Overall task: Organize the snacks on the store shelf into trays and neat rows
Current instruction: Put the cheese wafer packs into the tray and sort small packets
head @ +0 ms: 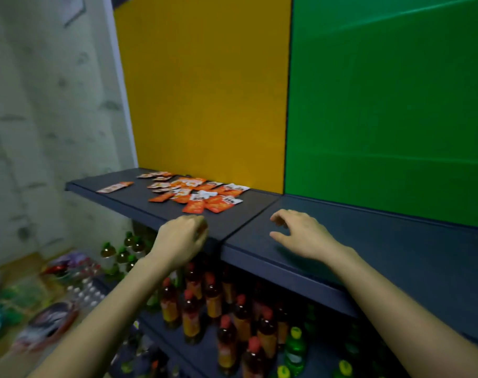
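A loose heap of small orange-and-white foil snack packets is seen on the left board of a dark grey-blue metal shelf, towards its far edge and close against the yellow back panel; the packets are overlapped and turned at varied angles. A pair of like packets is laid apart from the heap, near the left end of the board. The left hand is held at the near edge of this board, just short of the heap, with its fingers curled inward; an orange tint is caught at the fingertips, but through the blur it cannot be told whether anything is pinched there. The right hand is held over the adjoining right board, its fingers apart and loosely bent, with nothing gripped. Behind that board a green back panel is set. On the lower shelf, red-capped bottles of amber drink are stood in rows, with green-capped bottles to the left and yellow-capped green bottles to the right. Blurred packaged goods are seen at the lower left, below a pale marbled wall.
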A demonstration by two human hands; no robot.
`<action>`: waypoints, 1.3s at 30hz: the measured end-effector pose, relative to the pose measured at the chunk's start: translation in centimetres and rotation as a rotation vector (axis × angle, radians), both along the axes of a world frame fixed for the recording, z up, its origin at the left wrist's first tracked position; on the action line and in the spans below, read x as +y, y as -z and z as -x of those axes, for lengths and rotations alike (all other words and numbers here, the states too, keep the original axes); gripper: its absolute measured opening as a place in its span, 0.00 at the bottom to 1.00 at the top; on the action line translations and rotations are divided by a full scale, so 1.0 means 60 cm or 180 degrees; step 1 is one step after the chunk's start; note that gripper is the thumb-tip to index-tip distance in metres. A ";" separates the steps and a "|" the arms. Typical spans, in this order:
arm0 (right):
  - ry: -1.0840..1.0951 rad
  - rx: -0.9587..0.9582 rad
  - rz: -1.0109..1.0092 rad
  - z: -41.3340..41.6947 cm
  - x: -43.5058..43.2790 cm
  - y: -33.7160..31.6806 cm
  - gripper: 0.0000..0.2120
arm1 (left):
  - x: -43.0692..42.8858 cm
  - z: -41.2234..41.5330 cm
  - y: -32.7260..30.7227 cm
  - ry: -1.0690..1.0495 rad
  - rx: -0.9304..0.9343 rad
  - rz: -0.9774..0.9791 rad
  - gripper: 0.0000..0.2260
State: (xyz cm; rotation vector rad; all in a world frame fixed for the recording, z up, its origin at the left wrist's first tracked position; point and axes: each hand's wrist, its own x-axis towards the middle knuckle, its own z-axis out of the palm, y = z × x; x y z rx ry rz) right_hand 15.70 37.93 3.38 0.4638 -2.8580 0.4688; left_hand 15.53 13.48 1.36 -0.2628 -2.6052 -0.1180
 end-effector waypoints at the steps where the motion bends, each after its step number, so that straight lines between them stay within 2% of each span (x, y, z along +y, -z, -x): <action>1: -0.0012 -0.0025 0.0052 0.012 -0.033 0.005 0.19 | -0.034 0.002 0.004 -0.0022 0.0006 -0.0004 0.10; 9: 0.0210 -0.0230 0.0254 0.099 -0.217 0.039 0.19 | -0.206 0.034 0.022 -0.0055 -0.0101 0.0051 0.11; 17: 0.0929 -0.0385 0.0203 0.211 -0.256 0.048 0.20 | -0.254 0.126 0.047 0.0137 -0.0136 -0.0151 0.11; 23: 0.1229 -0.0429 0.0003 0.306 -0.259 0.043 0.29 | -0.233 0.226 0.040 0.0359 -0.0097 -0.0214 0.12; 26: 0.1400 -0.0447 -0.0166 0.346 -0.262 0.043 0.37 | -0.216 0.289 0.029 0.0306 0.0003 -0.0031 0.20; 29: 0.1606 -0.0477 -0.0239 0.369 -0.267 0.039 0.44 | -0.200 0.349 0.022 0.0213 -0.0303 0.0118 0.31; 32: 0.1704 -0.0404 -0.0342 0.387 -0.270 0.044 0.46 | -0.190 0.396 0.027 0.0299 -0.0750 0.0108 0.38; 35: 0.1761 -0.0327 -0.0233 0.394 -0.266 0.052 0.46 | -0.189 0.433 0.035 0.0457 -0.1061 0.0110 0.40; 39: 0.1840 -0.0426 0.0357 0.399 -0.259 0.055 0.44 | -0.190 0.465 0.024 0.0641 -0.1308 -0.0081 0.38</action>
